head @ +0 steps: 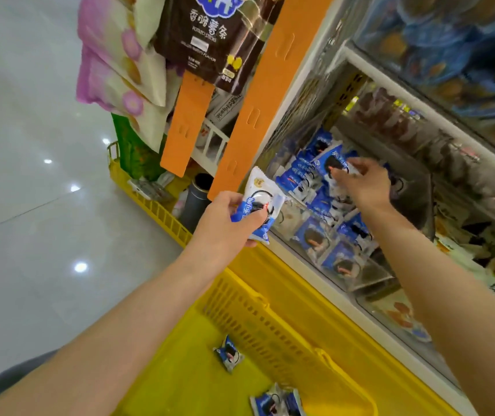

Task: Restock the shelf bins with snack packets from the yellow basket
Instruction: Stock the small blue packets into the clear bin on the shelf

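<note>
My left hand [228, 223] grips a blue-and-white snack packet [262, 190] just outside the front wall of a clear shelf bin [357, 283]. Inside that bin lies a pile of the same blue packets [309, 175]. My right hand [363, 181] reaches into the bin over the pile and pinches one packet [334, 163] at its top. Below, the yellow basket [270, 319] holds two loose packets, one in the middle [228, 354] and one at the bottom edge [276, 403].
An orange shelf upright [264, 100] rises just left of the bin. Hanging snack bags, a dark one [210, 40] and pink ones [111, 70], crowd the top. Neighbouring bins [420, 127] hold brown packets. A second yellow basket [150, 199] with goods sits behind on the shiny floor.
</note>
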A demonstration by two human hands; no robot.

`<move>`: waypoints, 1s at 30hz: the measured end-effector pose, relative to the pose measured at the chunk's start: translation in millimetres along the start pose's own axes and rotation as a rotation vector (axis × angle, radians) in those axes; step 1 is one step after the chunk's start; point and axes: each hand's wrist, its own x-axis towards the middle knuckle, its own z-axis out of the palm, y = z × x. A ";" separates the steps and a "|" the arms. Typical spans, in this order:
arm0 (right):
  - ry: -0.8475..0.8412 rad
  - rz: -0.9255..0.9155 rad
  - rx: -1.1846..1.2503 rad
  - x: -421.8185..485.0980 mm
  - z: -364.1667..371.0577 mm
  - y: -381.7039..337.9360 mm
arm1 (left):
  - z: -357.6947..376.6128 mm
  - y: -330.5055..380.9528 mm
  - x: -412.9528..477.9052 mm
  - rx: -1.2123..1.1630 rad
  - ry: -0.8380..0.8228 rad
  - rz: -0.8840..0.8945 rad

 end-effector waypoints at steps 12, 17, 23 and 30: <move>-0.008 -0.122 -0.235 80.7 56.6 -5.6 | -10.7 -5.1 27.4 -0.031 -0.002 -0.021; -0.074 -0.168 -0.292 82.0 51.2 1.1 | -8.5 0.9 26.8 -0.036 -0.019 -0.032; -0.072 -0.232 -0.364 54.2 28.9 -2.0 | 1.7 12.3 19.3 -0.093 -0.064 -0.072; -0.080 -0.402 0.031 -48.6 -4.7 -19.1 | 17.1 13.2 6.5 -0.025 -0.198 -0.092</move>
